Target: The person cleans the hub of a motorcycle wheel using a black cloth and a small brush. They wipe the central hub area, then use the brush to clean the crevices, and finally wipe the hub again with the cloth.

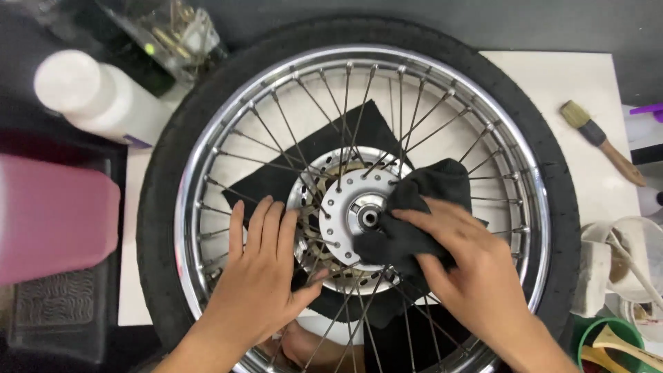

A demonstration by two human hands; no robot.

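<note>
Black cloth [421, 207] is bunched under the right hand [469, 269], whose fingers press it against the silver hub [356, 207] of a spoked motorcycle wheel [359, 62] lying flat on a white board [552, 90]. Left hand [259, 276] rests flat on the spokes [304, 97], fingers together, thumb out. A paintbrush [601, 141] lies well apart.

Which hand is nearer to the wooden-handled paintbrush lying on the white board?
Right. The right hand, pressing a black cloth on the silver wheel hub, lies on the wooden-handled paintbrush's side; the left hand rests flat on the spokes, farther across the wheel.
</note>
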